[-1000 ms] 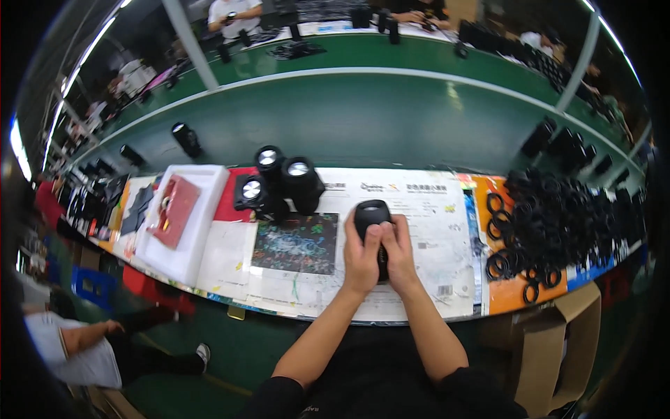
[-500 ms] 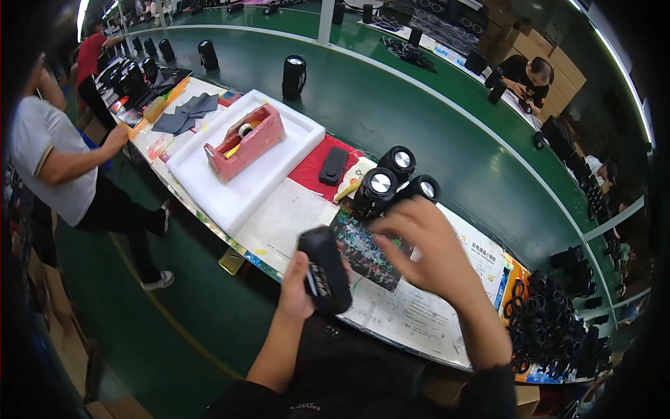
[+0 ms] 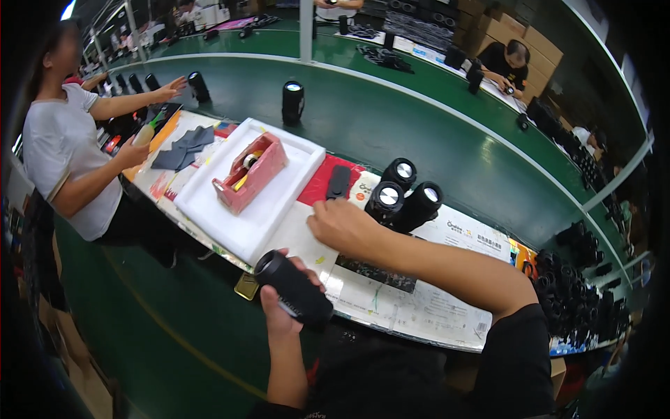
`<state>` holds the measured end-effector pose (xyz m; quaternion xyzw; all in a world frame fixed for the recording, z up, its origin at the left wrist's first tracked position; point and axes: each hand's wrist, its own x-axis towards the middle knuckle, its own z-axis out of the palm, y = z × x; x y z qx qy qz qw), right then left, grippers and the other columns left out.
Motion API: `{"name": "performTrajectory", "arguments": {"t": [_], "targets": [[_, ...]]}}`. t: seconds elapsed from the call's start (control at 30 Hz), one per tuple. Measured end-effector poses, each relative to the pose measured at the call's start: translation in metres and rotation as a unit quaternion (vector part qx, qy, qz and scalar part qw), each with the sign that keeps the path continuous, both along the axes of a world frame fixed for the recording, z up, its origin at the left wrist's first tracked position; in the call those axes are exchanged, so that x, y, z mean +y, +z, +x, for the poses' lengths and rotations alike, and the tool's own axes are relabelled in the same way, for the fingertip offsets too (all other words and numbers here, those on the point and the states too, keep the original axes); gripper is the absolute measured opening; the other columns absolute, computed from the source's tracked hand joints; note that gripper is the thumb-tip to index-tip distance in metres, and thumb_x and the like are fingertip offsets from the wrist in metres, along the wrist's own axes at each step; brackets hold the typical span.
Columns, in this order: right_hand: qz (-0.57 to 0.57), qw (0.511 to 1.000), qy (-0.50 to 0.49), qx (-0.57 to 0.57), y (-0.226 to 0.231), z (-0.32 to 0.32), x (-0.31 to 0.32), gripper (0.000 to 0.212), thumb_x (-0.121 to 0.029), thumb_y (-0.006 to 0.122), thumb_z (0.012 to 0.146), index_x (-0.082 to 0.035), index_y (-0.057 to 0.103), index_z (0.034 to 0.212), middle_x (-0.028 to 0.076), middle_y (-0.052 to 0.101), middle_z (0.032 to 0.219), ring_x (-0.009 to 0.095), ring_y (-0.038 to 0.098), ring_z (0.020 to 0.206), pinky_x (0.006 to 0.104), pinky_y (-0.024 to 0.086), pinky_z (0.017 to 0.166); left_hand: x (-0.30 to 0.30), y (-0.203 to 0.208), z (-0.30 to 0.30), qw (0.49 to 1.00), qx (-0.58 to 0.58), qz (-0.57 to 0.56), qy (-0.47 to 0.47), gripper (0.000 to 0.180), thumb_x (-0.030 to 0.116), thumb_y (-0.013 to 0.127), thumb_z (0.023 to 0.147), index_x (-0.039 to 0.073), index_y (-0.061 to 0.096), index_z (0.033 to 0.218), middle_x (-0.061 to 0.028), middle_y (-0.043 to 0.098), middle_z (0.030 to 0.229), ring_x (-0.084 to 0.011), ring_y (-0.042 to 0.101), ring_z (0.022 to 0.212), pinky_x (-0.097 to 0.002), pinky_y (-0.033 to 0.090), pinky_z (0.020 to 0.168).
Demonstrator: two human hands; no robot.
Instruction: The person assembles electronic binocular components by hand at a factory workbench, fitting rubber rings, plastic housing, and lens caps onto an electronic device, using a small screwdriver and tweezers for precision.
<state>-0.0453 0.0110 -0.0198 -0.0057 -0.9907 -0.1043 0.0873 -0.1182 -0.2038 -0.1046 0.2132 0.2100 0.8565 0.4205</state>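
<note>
A black cylindrical speaker rests tilted in my left hand, fingers wrapped round it, in front of the bench's near edge. My right hand reaches across the bench with its fingers curled down and closed; whatever is under or in them is hidden. Just beyond those fingers lies a flat black oblong part on a red patch. To the right of my right hand stand three black speakers with silver discs on their ends, the nearest speaker close to my wrist.
A white foam tray holds a red tape dispenser. Grey cloths lie left of it. Black rings and straps are heaped at right. Behind runs a green conveyor carrying a speaker. A co-worker stands left, holding a bottle.
My right hand has moved left and down to the bench, fingers closing. My left hand has shifted the speaker slightly left. The co-worker has come upright and stretches an arm toward the conveyor.
</note>
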Motion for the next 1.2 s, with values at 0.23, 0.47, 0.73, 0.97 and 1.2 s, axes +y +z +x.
{"name": "performTrajectory", "arguments": {"t": [0.23,0.47,0.73,0.97,1.2], "targets": [[-0.397,0.901,-0.139,0.110,0.065,0.210,-0.054,0.042,0.000,0.084,0.090,-0.011,0.076,0.130,0.010,0.074,0.123,0.033,0.076,0.106,0.0395,0.064,0.091,-0.002,0.038,0.018,0.983,0.001,0.073,-0.167,0.099,0.056,0.094,0.087,0.005,0.046,0.157,-0.0240,0.067,0.127,-0.0423,0.075,0.110,-0.0580,0.068,0.085],[-0.329,0.844,-0.418,0.058,0.001,0.365,-0.026,0.046,0.005,0.071,0.094,-0.009,0.075,0.138,0.015,0.073,0.112,0.037,0.072,0.109,0.0454,0.059,0.098,0.120,0.047,0.105,0.927,0.144,-0.040,-0.344,0.086,0.054,0.094,0.089,0.002,0.052,0.144,-0.0185,0.074,0.121,-0.0310,0.079,0.098,-0.0447,0.066,0.087],[-0.249,0.861,-0.443,0.025,-0.067,0.345,0.007,0.034,0.000,0.067,0.091,0.003,0.061,0.124,0.023,0.068,0.112,0.041,0.073,0.101,0.0485,0.062,0.084,0.215,0.022,0.190,0.910,0.125,-0.096,-0.382,0.074,0.058,0.079,0.102,-0.004,0.058,0.137,-0.0170,0.075,0.120,-0.0288,0.080,0.094,-0.0438,0.070,0.080],[-0.431,0.742,-0.491,0.152,-0.029,0.359,0.021,0.028,-0.026,0.062,0.115,-0.005,0.065,0.132,0.020,0.076,0.104,0.041,0.075,0.100,0.0521,0.058,0.080,0.212,-0.004,0.188,0.920,0.166,-0.115,-0.337,0.066,0.051,0.078,0.105,0.000,0.056,0.142,-0.0182,0.073,0.127,-0.0311,0.080,0.101,-0.0449,0.071,0.082],[-0.652,0.642,-0.340,0.217,0.011,0.343,0.003,0.023,-0.024,0.058,0.118,-0.006,0.072,0.125,0.006,0.074,0.083,0.019,0.068,0.076,0.0351,0.054,0.076,0.212,-0.009,0.186,0.916,0.273,-0.103,-0.276,0.083,0.054,0.080,0.103,0.001,0.049,0.159,-0.0161,0.070,0.138,-0.0259,0.075,0.119,-0.0398,0.063,0.102]]}}
